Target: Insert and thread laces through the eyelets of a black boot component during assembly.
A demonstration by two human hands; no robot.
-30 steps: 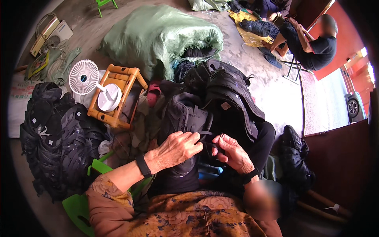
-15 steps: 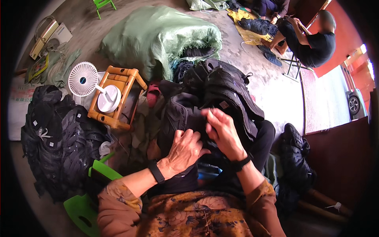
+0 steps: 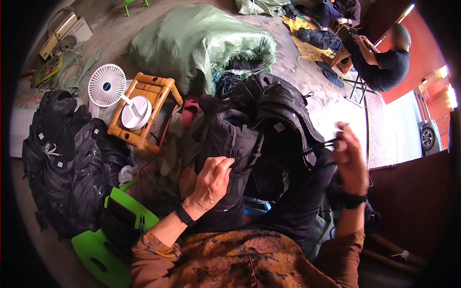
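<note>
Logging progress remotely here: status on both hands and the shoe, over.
Left hand at the dark shoe. Right hand, blurred, out right with a dark lace. Other dark shoes close beside the first.

Floor (image 3: 290, 67): grey, with a bulging green sack (image 3: 177, 48), heaped black shoes (image 3: 62, 153).
Bamboo stool (image 3: 139, 140): white fan (image 3: 133, 115) on its round base.
Yellow cloth (image 3: 306, 49) over there: dark bundle (image 3: 317, 38).
Seated person's lap (image 3: 283, 218): a dark shoe (image 3: 236, 180).

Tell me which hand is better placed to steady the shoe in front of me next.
Likely your left hand: it is at the shoe, while your right hand is out to the side, apparently holding a dark lace.
</note>
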